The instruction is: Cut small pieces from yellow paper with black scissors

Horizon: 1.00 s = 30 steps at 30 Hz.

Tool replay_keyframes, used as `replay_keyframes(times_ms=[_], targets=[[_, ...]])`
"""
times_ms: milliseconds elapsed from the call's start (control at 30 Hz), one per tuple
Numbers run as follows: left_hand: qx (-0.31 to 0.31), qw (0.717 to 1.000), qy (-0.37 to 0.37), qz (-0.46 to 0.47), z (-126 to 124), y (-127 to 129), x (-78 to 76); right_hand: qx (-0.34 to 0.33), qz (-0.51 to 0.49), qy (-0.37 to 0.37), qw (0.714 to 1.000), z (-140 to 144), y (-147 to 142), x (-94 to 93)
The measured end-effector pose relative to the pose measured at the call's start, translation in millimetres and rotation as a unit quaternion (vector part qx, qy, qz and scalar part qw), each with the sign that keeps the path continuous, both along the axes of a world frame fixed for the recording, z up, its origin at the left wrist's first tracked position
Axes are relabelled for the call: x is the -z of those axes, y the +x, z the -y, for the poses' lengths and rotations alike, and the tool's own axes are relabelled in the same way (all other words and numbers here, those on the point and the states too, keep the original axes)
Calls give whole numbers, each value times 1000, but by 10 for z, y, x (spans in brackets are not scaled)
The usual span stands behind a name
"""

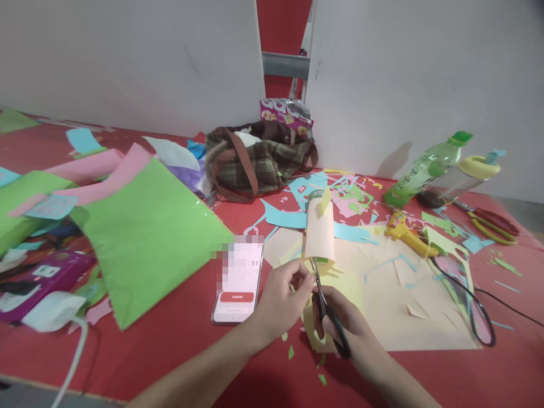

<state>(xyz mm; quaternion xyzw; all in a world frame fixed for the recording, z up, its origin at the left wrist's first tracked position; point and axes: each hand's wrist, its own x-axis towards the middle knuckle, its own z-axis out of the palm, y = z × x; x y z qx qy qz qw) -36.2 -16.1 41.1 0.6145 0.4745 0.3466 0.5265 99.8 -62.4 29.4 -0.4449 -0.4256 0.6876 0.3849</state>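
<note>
My right hand (351,323) grips black-handled scissors (325,311), their blades pointing away from me toward my left fingertips. Closed in a pinch beside the blades, my left hand (287,292) has its fingertips together; a bit of yellow seems to show below them, but I cannot make out what they hold. Just beyond the blade tips is a cylinder wrapped in pale peach paper (320,232), with a green end and a small yellow paper piece (325,201) standing on it. Yellow paper (348,289) lies under and beside my hands.
A lit phone (238,283) lies left of my hands, near a large green paper sheet (148,243). A yellow glue gun (408,235) with a black cord, a green bottle (429,170), a clear container (459,181) and pliers (488,224) are at right. A plaid bag (272,158) sits behind.
</note>
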Motion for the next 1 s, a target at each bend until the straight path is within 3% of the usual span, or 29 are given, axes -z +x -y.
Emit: replay_keyframes(times_ms=[467,700,833,1000], targets=[[64,995,36,-63,-108,-128,-6,-6,9,-5,1000,-20,30,47],[99,990,30,-95,-166,-213,-9,-10,51,-59,997,-41,56,49],[111,989,17,-99,-169,-218,-19,31,61,-34,997,-47,66,69],[165,980,11,-113,-145,-189,-13,63,-6,30,998,-65,77,46]])
